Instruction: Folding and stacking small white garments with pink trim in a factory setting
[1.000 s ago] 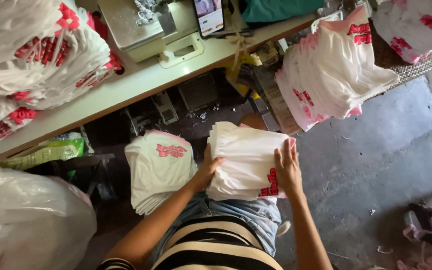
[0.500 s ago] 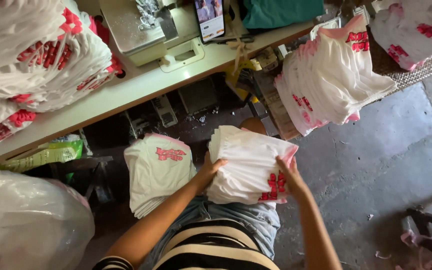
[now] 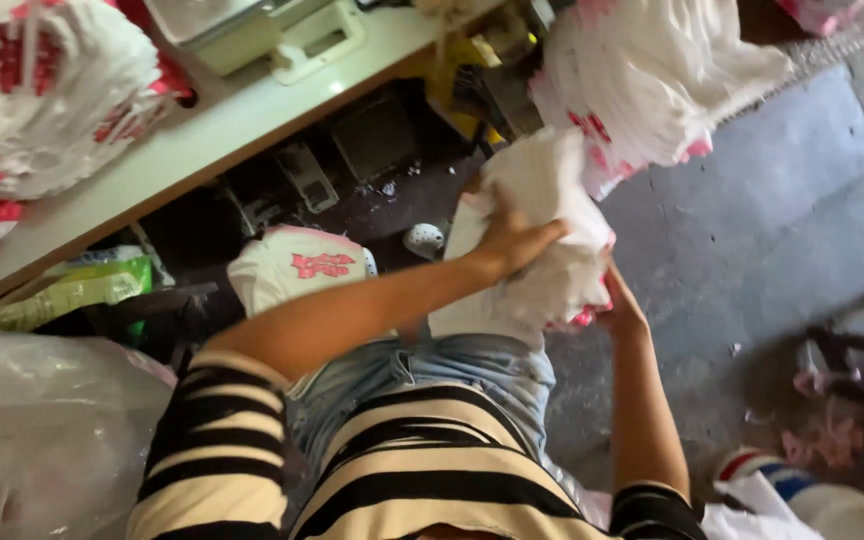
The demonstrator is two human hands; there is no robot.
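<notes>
A thick stack of white plastic bags with red print (image 3: 542, 200) is lifted off my lap and tilted toward the right. My left hand (image 3: 512, 240) presses on its top face, fingers spread over the stack. My right hand (image 3: 617, 305) supports it from underneath at the right edge, mostly hidden by the bags. A second stack of the same bags (image 3: 302, 272) lies to the left near my left knee.
A pale workbench edge (image 3: 202, 150) runs across the top left with more bag bundles (image 3: 42, 100) on it. Another bundle (image 3: 652, 90) hangs at the top right. A clear plastic sack (image 3: 42, 430) sits at the lower left. Grey concrete floor (image 3: 782, 200) lies to the right.
The stack has been raised from my lap and swung to the right. My left hand moved onto its top, and my right hand slid under it.
</notes>
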